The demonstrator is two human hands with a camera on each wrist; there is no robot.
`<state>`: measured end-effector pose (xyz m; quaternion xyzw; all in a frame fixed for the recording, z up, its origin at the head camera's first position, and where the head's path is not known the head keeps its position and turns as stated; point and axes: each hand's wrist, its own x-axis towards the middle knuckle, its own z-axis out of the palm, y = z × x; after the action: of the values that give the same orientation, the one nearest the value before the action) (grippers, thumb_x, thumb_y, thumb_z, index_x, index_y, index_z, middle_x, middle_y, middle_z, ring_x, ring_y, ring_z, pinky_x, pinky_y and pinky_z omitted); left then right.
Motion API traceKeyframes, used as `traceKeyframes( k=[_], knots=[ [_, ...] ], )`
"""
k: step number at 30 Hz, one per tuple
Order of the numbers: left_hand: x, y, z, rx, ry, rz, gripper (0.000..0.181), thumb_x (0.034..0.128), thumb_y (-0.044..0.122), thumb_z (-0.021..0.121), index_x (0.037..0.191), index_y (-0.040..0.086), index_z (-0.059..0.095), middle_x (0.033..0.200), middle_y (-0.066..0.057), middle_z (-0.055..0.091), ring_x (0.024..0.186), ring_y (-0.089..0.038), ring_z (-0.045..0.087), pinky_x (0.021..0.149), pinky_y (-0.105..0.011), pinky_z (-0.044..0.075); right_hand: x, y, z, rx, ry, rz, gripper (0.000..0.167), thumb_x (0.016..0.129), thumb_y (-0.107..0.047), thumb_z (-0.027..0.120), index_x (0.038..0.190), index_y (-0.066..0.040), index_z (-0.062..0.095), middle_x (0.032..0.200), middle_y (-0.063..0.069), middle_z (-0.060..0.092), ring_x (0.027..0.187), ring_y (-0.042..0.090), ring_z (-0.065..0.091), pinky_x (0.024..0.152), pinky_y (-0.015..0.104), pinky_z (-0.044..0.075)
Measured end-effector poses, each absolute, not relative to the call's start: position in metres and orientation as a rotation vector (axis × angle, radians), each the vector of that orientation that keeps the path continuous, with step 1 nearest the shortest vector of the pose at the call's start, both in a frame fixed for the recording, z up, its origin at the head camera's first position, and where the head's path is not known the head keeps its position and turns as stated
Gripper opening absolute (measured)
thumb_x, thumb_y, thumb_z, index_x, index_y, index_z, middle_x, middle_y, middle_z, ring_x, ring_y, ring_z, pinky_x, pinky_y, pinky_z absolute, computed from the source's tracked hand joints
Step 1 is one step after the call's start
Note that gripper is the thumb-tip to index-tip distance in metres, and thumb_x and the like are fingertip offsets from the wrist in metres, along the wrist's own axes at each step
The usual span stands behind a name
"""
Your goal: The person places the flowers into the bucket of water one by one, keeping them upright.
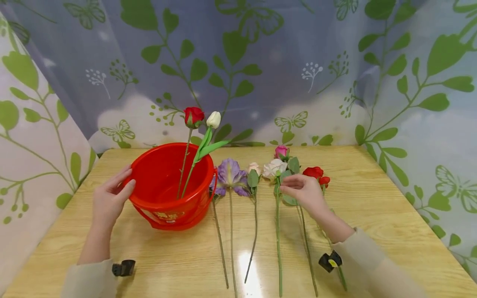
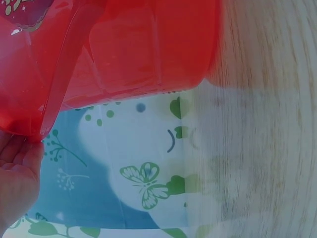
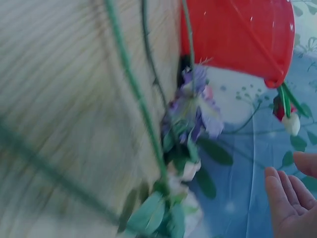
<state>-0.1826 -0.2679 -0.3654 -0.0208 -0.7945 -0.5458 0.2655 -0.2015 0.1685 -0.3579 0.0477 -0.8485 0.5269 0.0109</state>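
Observation:
My left hand grips the left side of the rim of a red plastic bucket; in the left wrist view its fingers meet that rim. A red rose and a white tulip stand in the bucket, leaning right. My right hand hovers by the head of a white rose with a green stem. In the right wrist view, thumb and fingers are apart with nothing between them.
Right of the bucket lie a purple iris, a pale peach rose, a pink rose and a red flower, stems pointing toward me. The wooden table meets a leaf-patterned cloth behind.

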Motion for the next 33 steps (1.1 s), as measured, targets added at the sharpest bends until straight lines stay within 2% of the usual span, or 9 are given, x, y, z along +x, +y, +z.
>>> traceKeyframes(
  k=[11,23,28,33],
  knots=[
    [-0.183,-0.271,-0.366,-0.060,-2.148,-1.462,0.033,0.0811,0.002,0.061,0.113,-0.008,0.057,0.118,0.000,0.056,0.107,-0.002,0.048,0.078,-0.010,0.042,-0.179,0.212,-0.365,0.092,-2.716,1.513,0.031,0.082,-0.015,0.063,0.104,0.007,0.059,0.096,0.016,0.063,0.087,0.024,0.059,0.069,0.026,0.050],
    [-0.183,-0.269,-0.367,-0.076,-2.118,-1.475,0.032,0.0797,-0.002,0.061,0.111,-0.009,0.057,0.115,0.004,0.058,0.105,0.000,0.050,0.078,-0.010,0.042,-0.155,0.255,-0.378,0.013,-2.776,1.500,0.041,0.083,-0.020,0.062,0.111,0.010,0.054,0.097,0.015,0.062,0.078,0.002,0.057,0.067,0.021,0.049],
    [-0.182,-0.269,-0.367,-0.076,-2.128,-1.463,0.032,0.0799,-0.001,0.061,0.111,-0.008,0.058,0.115,0.001,0.058,0.105,0.000,0.049,0.078,-0.010,0.042,-0.148,0.270,-0.380,-0.022,-2.782,1.543,0.045,0.083,-0.021,0.062,0.112,0.011,0.052,0.095,0.012,0.062,0.077,0.003,0.057,0.068,0.025,0.050],
    [-0.181,-0.268,-0.366,-0.066,-2.156,-1.449,0.034,0.0808,0.002,0.062,0.113,-0.006,0.057,0.117,0.001,0.057,0.106,0.000,0.048,0.078,-0.009,0.042,-0.145,0.284,-0.383,-0.058,-2.806,1.534,0.046,0.084,-0.021,0.062,0.112,0.013,0.051,0.096,0.014,0.062,0.077,0.004,0.058,0.069,0.027,0.051]
  ],
)
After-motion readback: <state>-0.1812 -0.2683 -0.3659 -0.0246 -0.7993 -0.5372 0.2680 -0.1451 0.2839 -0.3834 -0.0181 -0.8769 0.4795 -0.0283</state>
